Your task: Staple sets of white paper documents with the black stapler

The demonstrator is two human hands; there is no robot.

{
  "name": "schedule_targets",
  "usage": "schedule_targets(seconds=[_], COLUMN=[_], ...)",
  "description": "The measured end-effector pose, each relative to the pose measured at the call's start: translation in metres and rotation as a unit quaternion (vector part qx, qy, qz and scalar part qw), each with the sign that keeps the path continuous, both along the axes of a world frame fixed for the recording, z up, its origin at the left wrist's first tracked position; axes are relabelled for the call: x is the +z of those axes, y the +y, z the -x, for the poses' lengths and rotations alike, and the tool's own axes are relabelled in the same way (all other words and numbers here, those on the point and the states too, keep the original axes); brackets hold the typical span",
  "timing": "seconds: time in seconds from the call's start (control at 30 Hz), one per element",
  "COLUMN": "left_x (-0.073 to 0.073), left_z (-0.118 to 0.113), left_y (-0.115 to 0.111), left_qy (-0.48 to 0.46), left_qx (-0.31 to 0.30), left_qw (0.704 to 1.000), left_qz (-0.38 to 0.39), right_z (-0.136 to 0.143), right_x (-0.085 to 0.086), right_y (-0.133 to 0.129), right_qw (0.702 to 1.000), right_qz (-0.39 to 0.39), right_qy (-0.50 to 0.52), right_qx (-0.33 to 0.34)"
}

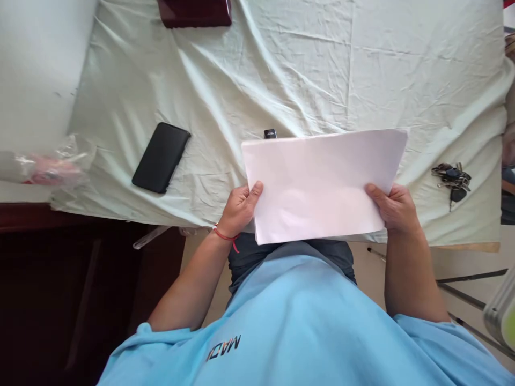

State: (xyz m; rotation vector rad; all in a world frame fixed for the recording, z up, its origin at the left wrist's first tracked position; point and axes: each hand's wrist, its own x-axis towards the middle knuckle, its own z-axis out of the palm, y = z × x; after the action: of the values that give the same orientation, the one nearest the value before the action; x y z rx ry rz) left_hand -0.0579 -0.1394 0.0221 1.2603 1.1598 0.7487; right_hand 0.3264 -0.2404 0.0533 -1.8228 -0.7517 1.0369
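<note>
Between my two hands a stack of white paper (317, 187) is held up over the front edge of the cloth-covered table. My left hand (240, 206) grips its left side, thumb on top and fingers hidden beneath; a red string is round that wrist. On the opposite side my right hand (396, 208) pinches the paper the same way. The sheets look blank on the side facing me. Just past the paper's far edge, a small black object (270, 133) with pale lettering is partly covered from view.
A black phone-like case (161, 157) lies on the pale cloth (309, 69) at left. Keys (453, 179) lie at right. A dark red box (196, 12) stands at the far side. Beyond the left edge is a clear plastic bag (56, 169) with something pink inside.
</note>
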Motion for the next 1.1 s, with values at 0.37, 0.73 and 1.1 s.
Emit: schedule_targets(seconds=[0.37, 0.73, 1.1], left_x=[-0.024, -0.013, -0.008], left_z=[0.003, 0.001, -0.018], left_y=[0.024, 0.023, 0.051], left_qy=[0.159, 0.287, 0.258], left_qx=[-0.025, -0.134, -0.032], left_qw=[0.950, 0.917, 0.950], left_qz=[-0.266, -0.243, -0.171], right_z=[-0.004, -0.012, -0.012], right_x=[0.013, 0.001, 0.005], right_y=[-0.026, -0.022, -0.020], right_qw=[0.991, 0.998, 0.994], right_qz=[0.117, 0.052, 0.078], right_qy=[0.057, 0.025, 0.044], right_qx=[0.042, 0.015, -0.067])
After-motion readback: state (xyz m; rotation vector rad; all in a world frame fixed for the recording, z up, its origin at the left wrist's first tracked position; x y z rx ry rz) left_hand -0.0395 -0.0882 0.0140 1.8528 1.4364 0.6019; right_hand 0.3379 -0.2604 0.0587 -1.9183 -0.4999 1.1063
